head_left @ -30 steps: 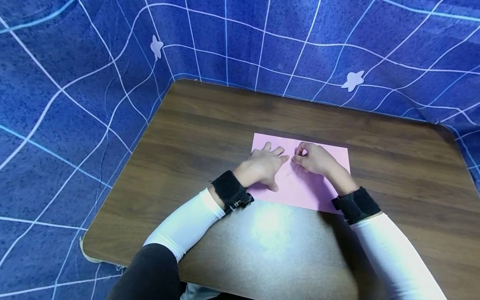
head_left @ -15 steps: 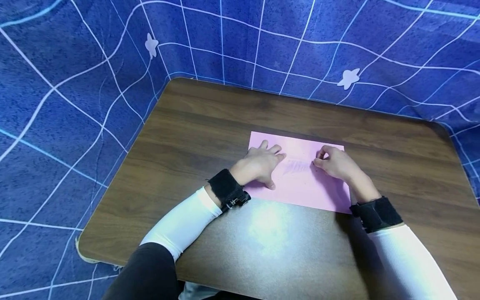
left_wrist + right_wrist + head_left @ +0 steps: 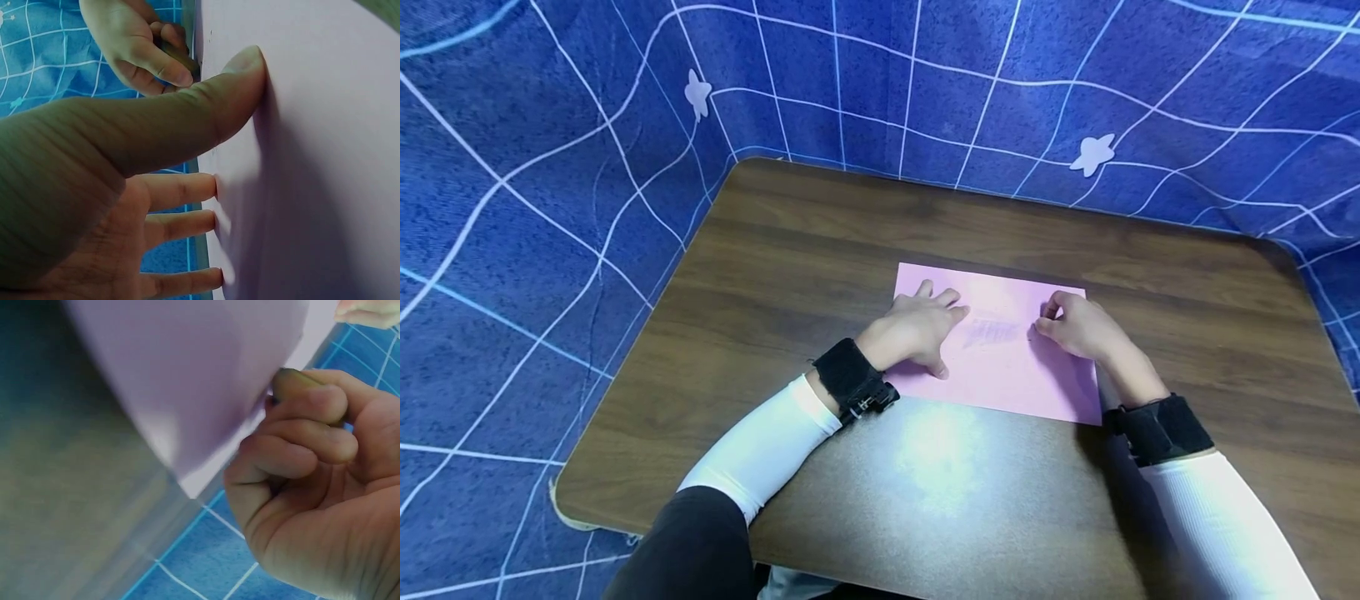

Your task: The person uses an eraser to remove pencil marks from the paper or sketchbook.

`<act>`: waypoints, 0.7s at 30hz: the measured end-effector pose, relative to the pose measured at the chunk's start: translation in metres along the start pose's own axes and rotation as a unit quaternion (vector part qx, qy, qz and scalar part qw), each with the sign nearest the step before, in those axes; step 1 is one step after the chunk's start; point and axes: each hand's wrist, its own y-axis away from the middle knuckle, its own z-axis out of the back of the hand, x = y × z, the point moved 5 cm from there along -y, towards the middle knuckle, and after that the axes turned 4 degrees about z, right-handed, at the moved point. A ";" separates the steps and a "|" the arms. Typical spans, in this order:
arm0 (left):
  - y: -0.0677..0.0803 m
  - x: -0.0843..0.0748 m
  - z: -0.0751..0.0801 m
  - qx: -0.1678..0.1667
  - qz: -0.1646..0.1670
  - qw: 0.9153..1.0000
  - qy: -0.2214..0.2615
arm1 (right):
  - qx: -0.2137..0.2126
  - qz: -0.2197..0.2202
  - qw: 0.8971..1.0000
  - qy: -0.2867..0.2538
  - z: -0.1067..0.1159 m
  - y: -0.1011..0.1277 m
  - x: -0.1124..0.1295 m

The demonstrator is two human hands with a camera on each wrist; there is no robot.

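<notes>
**Fingers spread on pink paper, pencil gripped beside them**

Fingers (image 3: 942, 298) of the left hand (image 3: 916, 330) spread straight and flat on the pink paper (image 3: 1000, 375) in the head view, thumb angled toward the near edge. Right hand (image 3: 1078, 327) curled tight, fingertips pinched together low on the sheet, just right of a patch of faint scribbled marks (image 3: 990, 332). Paper lying flat on the brown table (image 3: 820, 250), right of centre, long edges running left to right. Black wrist bands (image 3: 850, 379) on both arms, white sleeves (image 3: 760, 450) behind them. Blue cloth with white grid lines (image 3: 550, 167) hanging around the far and left sides of the table.

From the left wrist: thumb (image 3: 206, 106) pressed tip-first on the paper (image 3: 312, 156), three straight fingers (image 3: 187, 190) touching it further along. Beyond the thumb, the right hand (image 3: 134, 44) closed around a dark, thin pencil (image 3: 181, 57), its tip at the sheet.

From the right wrist: fingers (image 3: 306, 431) curled firmly round the dark pencil (image 3: 294, 381), tip hidden against the paper (image 3: 187, 375). Paper's corner seen against the blurred table (image 3: 62, 519) edge, blue cloth (image 3: 206, 569) below.
</notes>
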 end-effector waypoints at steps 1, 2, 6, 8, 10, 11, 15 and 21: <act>0.000 0.000 0.000 0.000 0.001 1.000 -0.001 | 0.003 0.004 1.000 0.006 0.001 -0.001 0.003; 0.000 0.000 0.001 0.000 0.001 1.000 -0.002 | 0.005 0.008 1.000 0.012 0.003 -0.001 0.006; 0.001 0.000 0.001 -0.001 0.002 1.000 -0.005 | 0.013 0.030 0.999 -0.004 0.003 -0.008 0.027; 0.001 0.000 0.002 -0.004 0.002 1.000 -0.005 | 0.016 0.046 0.998 -0.028 0.000 -0.015 0.041; 0.001 0.000 0.002 -0.008 0.001 1.000 -0.007 | 0.020 0.064 0.996 -0.050 -0.005 -0.022 0.054; 0.001 0.000 0.002 -0.010 0.001 1.000 -0.008 | 0.025 0.071 0.995 -0.059 -0.008 -0.026 0.060; 0.000 -0.001 0.000 -0.011 0.000 1.000 -0.008 | 0.046 0.086 0.994 -0.051 -0.020 -0.038 0.073; 0.000 -0.001 0.001 -0.010 -0.001 1.000 -0.012 | 0.053 0.059 0.997 -0.023 -0.029 -0.042 0.069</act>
